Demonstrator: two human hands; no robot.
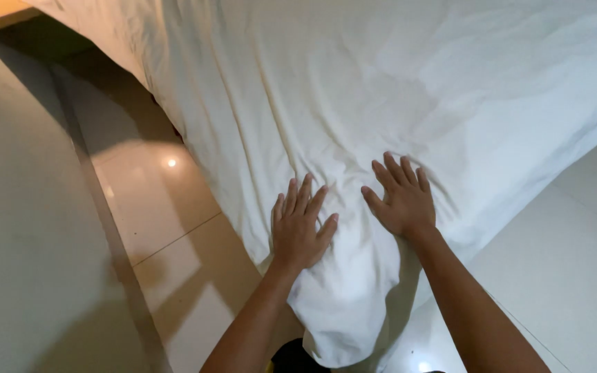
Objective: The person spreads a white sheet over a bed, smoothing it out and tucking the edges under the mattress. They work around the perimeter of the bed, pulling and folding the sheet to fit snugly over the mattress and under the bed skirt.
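Along the far left runs a plain pale wall (15, 207), and beside it a strip of glossy cream floor tiles (167, 207) catches a small bright reflection of a lamp; a dark shadow lies where the floor passes under the bed's edge near the top left. Next comes the white bed sheet (354, 90), which fills most of the view, creased with long folds that run down toward a corner of the bed nearest the camera, where the cloth hangs over and tapers to a drooping point above the floor. The left hand (300, 228) lies flat on the sheet close to that corner, palm down, fingers straight and spread a little apart, thumb out to the right; it grips nothing and only presses on the cloth. Just beside it, a little higher up and apart from it by a narrow gap of wrinkled sheet, the right hand (401, 200) rests the same way, palm down, fingers stretched and fanned, thumb pointing toward the left hand, holding nothing. Both bare forearms reach up from the bottom edge of the view. To the right of the hanging sheet, more pale floor tiles show, with thin grout lines crossing them.
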